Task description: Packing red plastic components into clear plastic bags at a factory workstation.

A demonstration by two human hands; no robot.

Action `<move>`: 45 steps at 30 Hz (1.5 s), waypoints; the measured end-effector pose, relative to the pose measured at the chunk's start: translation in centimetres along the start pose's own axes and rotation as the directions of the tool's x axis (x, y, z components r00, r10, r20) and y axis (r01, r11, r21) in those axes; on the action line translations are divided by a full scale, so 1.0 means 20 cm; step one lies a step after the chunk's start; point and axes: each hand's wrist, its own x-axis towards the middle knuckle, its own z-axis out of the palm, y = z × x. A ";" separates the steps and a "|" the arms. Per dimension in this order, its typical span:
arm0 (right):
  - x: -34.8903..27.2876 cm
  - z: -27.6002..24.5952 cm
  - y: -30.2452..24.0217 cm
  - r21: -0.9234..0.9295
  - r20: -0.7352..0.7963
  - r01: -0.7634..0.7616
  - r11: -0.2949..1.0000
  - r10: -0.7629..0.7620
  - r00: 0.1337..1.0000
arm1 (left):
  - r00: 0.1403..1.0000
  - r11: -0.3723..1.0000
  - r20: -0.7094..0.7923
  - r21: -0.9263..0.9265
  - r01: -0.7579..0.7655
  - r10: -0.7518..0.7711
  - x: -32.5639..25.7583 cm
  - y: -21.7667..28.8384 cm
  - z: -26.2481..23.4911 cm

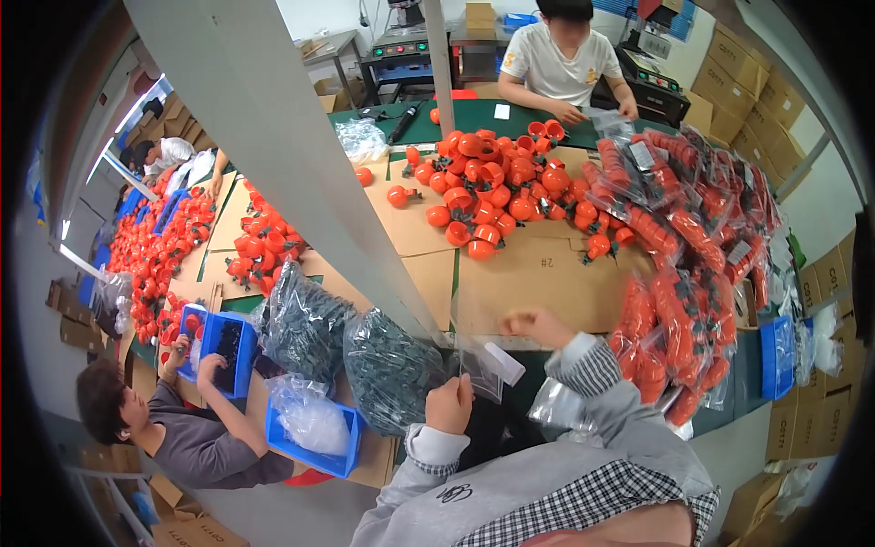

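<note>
Near the cardboard-covered table edge, my left hand (449,404) pinches a clear plastic bag (486,381). A white label or card (504,363) shows at the bag, on its right side. To the right and slightly farther off is my right hand (540,325), above the cardboard sheet (547,290). Its fingers look curled but are smeared by motion, so I cannot make out whether they hold anything. Beyond both hands lies a heap of orange-red cup-shaped parts (497,178) with dark fittings.
Filled bags of orange parts (670,314) are piled at right. Left of my hands stand big clear bags of dark green pieces (394,369) and a blue bin (314,460). A grey post (301,137) crosses the view. Co-workers sit at left (196,428) and across (563,64).
</note>
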 end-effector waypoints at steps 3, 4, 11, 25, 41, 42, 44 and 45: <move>0.40 -0.16 0.22 -0.473 -0.246 -0.099 0.875 -0.024 0.969 | 0.997 0.992 0.013 -0.102 0.079 -0.078 -0.02 -0.02 0.00; 0.51 -0.23 0.35 -0.656 -0.278 -0.067 0.752 -0.158 0.948 | 0.988 0.971 0.069 -0.185 0.149 -0.138 -0.02 -0.02 0.02; 0.87 -0.24 0.48 -0.788 -0.453 -0.307 0.534 -0.165 0.876 | 0.975 0.969 0.110 -0.129 0.209 -0.195 -0.08 0.00 -0.02; 0.36 -0.24 0.47 -0.873 -0.216 -0.137 0.468 -0.121 0.969 | 0.990 0.969 0.066 0.209 -0.134 0.123 -0.03 -0.01 0.05; 0.28 -0.15 0.31 0.021 -0.063 -0.506 0.862 0.506 0.860 | 0.992 0.985 -0.091 0.162 -0.068 0.083 -0.13 -0.02 0.04; 0.09 0.01 0.12 0.346 -0.108 -0.357 0.868 0.414 0.904 | 0.991 0.981 -0.091 0.180 -0.077 0.095 -0.14 -0.04 0.03; -0.31 0.05 -0.04 0.614 0.063 -0.264 0.744 0.288 0.956 | 0.989 0.969 -0.076 0.222 -0.104 0.124 -0.14 -0.03 0.05; -0.47 0.09 -0.14 0.640 0.122 -0.236 0.732 0.206 0.971 | 0.983 0.964 -0.046 0.211 -0.163 0.176 -0.14 -0.04 0.08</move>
